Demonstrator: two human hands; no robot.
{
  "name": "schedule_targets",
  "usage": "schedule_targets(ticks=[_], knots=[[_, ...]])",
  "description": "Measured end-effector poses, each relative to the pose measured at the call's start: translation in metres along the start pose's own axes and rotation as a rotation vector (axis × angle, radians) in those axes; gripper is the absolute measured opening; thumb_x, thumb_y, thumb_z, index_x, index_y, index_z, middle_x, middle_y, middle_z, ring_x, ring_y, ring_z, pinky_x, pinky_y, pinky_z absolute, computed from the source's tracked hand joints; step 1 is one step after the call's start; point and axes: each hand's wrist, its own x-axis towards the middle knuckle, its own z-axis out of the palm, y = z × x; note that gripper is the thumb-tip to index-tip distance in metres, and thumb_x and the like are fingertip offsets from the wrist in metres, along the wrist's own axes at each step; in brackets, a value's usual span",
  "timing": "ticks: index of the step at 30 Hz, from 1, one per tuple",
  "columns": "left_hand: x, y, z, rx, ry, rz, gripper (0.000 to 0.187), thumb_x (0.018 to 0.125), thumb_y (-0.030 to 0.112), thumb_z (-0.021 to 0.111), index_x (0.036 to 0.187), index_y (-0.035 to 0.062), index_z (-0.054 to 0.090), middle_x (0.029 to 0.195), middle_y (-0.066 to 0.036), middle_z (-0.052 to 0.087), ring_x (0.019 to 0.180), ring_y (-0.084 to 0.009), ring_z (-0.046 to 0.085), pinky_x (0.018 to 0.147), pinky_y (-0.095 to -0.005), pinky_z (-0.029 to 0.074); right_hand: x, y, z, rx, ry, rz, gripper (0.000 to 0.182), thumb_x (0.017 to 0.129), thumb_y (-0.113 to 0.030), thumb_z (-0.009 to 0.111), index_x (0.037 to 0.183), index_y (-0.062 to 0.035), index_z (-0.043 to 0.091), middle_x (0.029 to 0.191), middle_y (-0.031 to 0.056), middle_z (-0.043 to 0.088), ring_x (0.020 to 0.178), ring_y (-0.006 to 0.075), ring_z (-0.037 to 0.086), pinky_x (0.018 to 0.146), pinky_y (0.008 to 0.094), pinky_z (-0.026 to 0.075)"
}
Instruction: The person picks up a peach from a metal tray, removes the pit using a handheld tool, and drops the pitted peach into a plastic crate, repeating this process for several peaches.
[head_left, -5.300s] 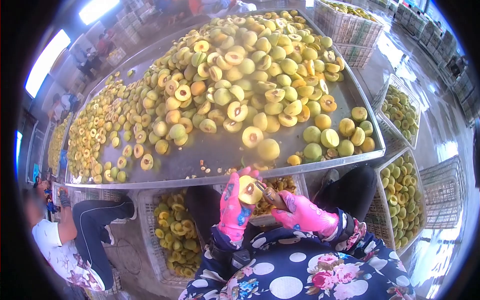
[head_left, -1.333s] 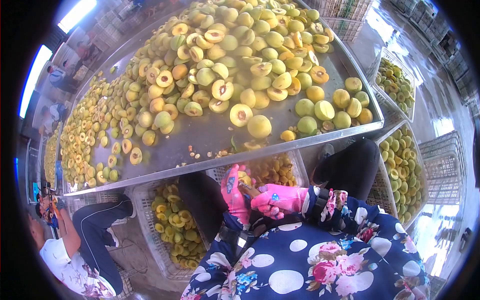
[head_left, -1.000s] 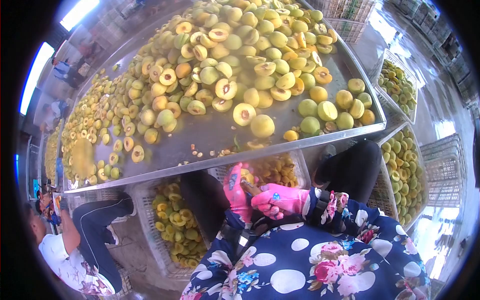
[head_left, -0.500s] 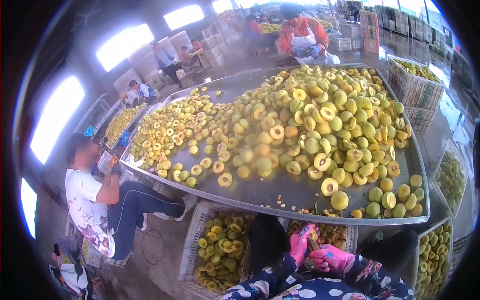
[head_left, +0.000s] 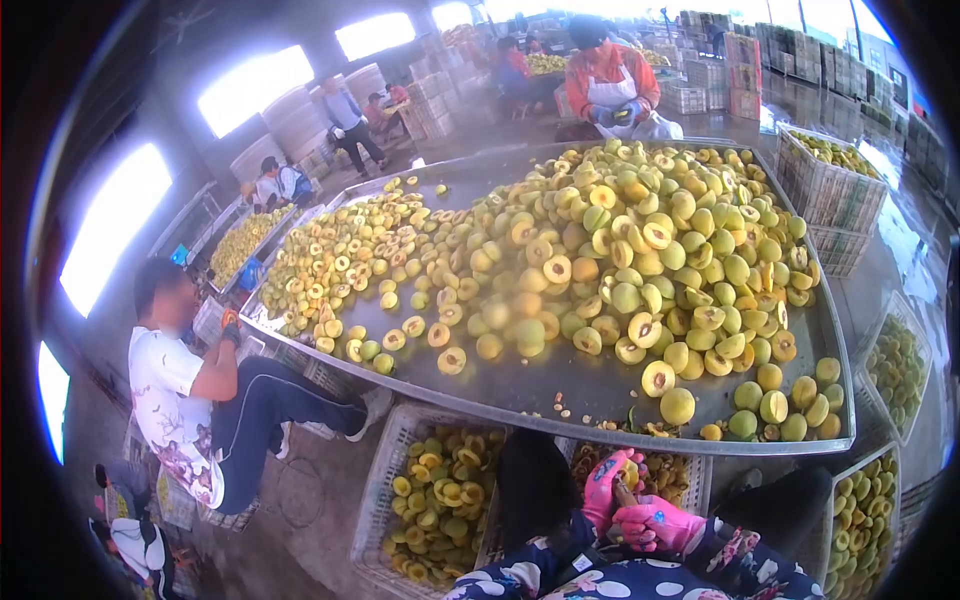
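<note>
In a pink glove, my left hand [head_left: 603,491] is closed around a yellow-green stone fruit [head_left: 632,470], only partly visible between the fingers. My right hand [head_left: 660,524], gloved the same way, is closed on a small brown-handled tool [head_left: 624,494] pointing at the fruit; its working end is hidden. Both hands meet low over my lap, above a crate [head_left: 703,487] of brownish fruit pieces. Just beyond is the metal table [head_left: 500,392], piled with halved and whole yellow-green stone fruit [head_left: 640,260].
A white crate [head_left: 372,510] of fruit halves stands left of my legs, another crate [head_left: 828,535] to the right. Stacked crates [head_left: 830,195] stand at the table's far right corner. One person [head_left: 175,390] sits at left; another [head_left: 612,85] works across the table.
The view has shifted slightly. My hands stay together in nearly the same place, fruit and tool still held. The person across the table has bent the head lower.
</note>
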Motion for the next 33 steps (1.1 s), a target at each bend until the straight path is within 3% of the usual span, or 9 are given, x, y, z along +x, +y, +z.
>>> schedule_targets(ticks=[3, 8, 11, 13, 17, 21, 27, 31, 33], knots=[[-0.005, 0.008, 0.009, -0.037, 0.088, -0.059, 0.017, 0.088, 0.018, 0.061, 0.098, 0.0051, 0.063, 0.094, -0.010, 0.065, 0.082, -0.0178, 0.063, 0.063, -0.0291, 0.052, -0.003, -0.002, 0.002, -0.074, 0.032, -0.009, 0.016, 0.089, -0.019, 0.054, 0.084, -0.0047, 0.051, 0.052, -0.0030, 0.040, 0.038, 0.0075, 0.035, 0.036, 0.0220, 0.029], [0.004, 0.033, -0.015, 0.577, 0.294, 0.562, 0.015, 0.083, 0.014, 0.068, 0.090, 0.0015, 0.064, 0.078, -0.003, 0.064, 0.063, -0.0085, 0.059, 0.055, -0.0229, 0.051, -0.039, -0.016, -0.012, -0.087, -0.014, -0.142, 0.018, 0.086, -0.021, 0.057, 0.087, -0.0035, 0.051, 0.052, -0.0019, 0.039, 0.038, 0.0085, 0.038, 0.035, 0.0224, 0.030], [-0.020, 0.091, -0.028, 1.235, 0.353, 1.087, 0.016, 0.081, 0.014, 0.069, 0.092, 0.0034, 0.065, 0.076, -0.004, 0.064, 0.065, -0.0121, 0.059, 0.058, -0.0269, 0.050, -0.023, 0.008, -0.068, -0.835, 0.569, 0.006, 0.022, 0.084, -0.024, 0.058, 0.082, -0.0022, 0.053, 0.057, 0.0012, 0.047, 0.042, 0.0131, 0.046, 0.041, 0.0256, 0.038], [-0.046, 0.137, -0.028, 1.548, 0.471, 1.222, 0.017, 0.078, 0.017, 0.069, 0.088, 0.0032, 0.066, 0.076, -0.009, 0.065, 0.072, -0.0199, 0.063, 0.066, -0.0336, 0.049, -0.014, 0.044, -0.145, -1.234, 0.373, -0.150, 0.028, 0.084, -0.027, 0.056, 0.082, 0.0006, 0.052, 0.060, 0.0074, 0.054, 0.048, 0.0186, 0.053, 0.046, 0.0307, 0.042], [-0.045, 0.201, -0.058, 1.877, 0.798, 0.804, 0.042, 0.075, 0.036, 0.068, 0.096, -0.0012, 0.065, 0.090, -0.020, 0.065, 0.085, -0.0355, 0.062, 0.076, -0.0411, 0.048, -0.025, 0.011, -0.077, -1.192, 0.584, -0.029, 0.035, 0.083, -0.030, 0.056, 0.089, 0.0043, 0.053, 0.070, 0.0200, 0.060, 0.066, 0.0327, 0.062, 0.058, 0.0403, 0.046], [0.023, 0.215, -0.001, 1.514, 0.357, 0.733, 0.041, 0.079, 0.029, 0.068, 0.105, -0.0029, 0.060, 0.098, -0.021, 0.064, 0.087, -0.0337, 0.064, 0.076, -0.0366, 0.050, -0.006, 0.023, -0.094, -1.351, 0.529, -0.125, 0.037, 0.085, -0.033, 0.055, 0.091, 0.0031, 0.052, 0.068, 0.0171, 0.061, 0.062, 0.0300, 0.062, 0.055, 0.0393, 0.047], [0.177, 0.171, 0.042, 1.803, 0.037, 0.899, 0.051, 0.076, 0.027, 0.073, 0.113, -0.0035, 0.055, 0.101, -0.017, 0.065, 0.090, -0.0233, 0.064, 0.077, -0.0321, 0.049, -0.018, 0.004, -0.070, -1.290, 0.499, 0.053, 0.042, 0.085, -0.030, 0.055, 0.104, 0.0067, 0.050, 0.086, 0.0258, 0.062, 0.083, 0.0402, 0.061, 0.073, 0.0429, 0.047], [0.179, 0.153, 0.057, 1.627, 0.033, 0.724, 0.048, 0.074, 0.024, 0.074, 0.111, -0.0012, 0.056, 0.095, -0.017, 0.064, 0.080, -0.0195, 0.064, 0.067, -0.0329, 0.050, -0.025, 0.016, -0.085, -1.140, 0.489, -0.050, 0.039, 0.086, -0.032, 0.056, 0.100, 0.0045, 0.050, 0.074, 0.0185, 0.061, 0.066, 0.0310, 0.061, 0.060, 0.0385, 0.048], [0.162, 0.154, 0.067, 1.316, 0.067, 0.259, 0.042, 0.080, 0.025, 0.070, 0.110, -0.0008, 0.055, 0.089, -0.011, 0.063, 0.065, -0.0167, 0.062, 0.052, -0.0286, 0.048, -0.032, 0.008, -0.076, -0.944, 0.457, 0.039, 0.037, 0.087, -0.032, 0.057, 0.097, 0.0021, 0.050, 0.067, 0.0118, 0.059, 0.055, 0.0225, 0.058, 0.049, 0.0340, 0.046]])
